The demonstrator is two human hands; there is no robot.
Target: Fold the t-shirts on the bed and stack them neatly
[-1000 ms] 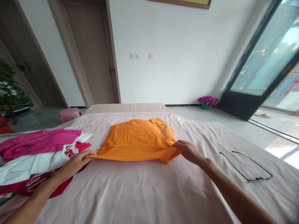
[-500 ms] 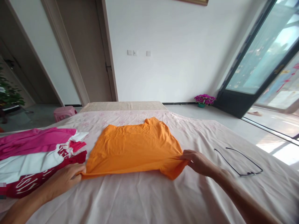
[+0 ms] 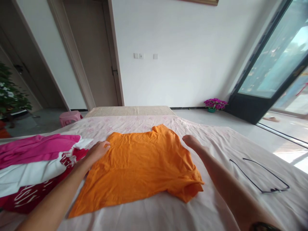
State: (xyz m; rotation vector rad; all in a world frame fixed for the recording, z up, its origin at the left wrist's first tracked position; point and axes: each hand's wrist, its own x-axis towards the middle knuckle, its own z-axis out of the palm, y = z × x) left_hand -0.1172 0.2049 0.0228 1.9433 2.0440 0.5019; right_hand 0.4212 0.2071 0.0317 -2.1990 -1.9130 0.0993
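An orange T-shirt (image 3: 137, 163) lies spread on the pale pink bedsheet (image 3: 125, 219), its lower right corner bunched and its lower left corner drawn out toward me. At the shirt's upper left edge is my left hand (image 3: 99, 150), fingers apart and slightly bent, gripping no cloth. My right hand (image 3: 191, 141) hovers just off the upper right edge, apart from the fabric. Its fingers are bent downward and their tips are hidden.
Pink, white and dark red clothes (image 3: 36, 160) are piled at the left. Black-framed glasses (image 3: 262, 192) rest on the sheet at the right. Beyond the bed are a pink stool (image 3: 70, 118) and a pot of purple flowers (image 3: 215, 104).
Both hands have let go of the shirt's near edge and moved away from me to its far side corners. The near edge now lies slack and closer to me.
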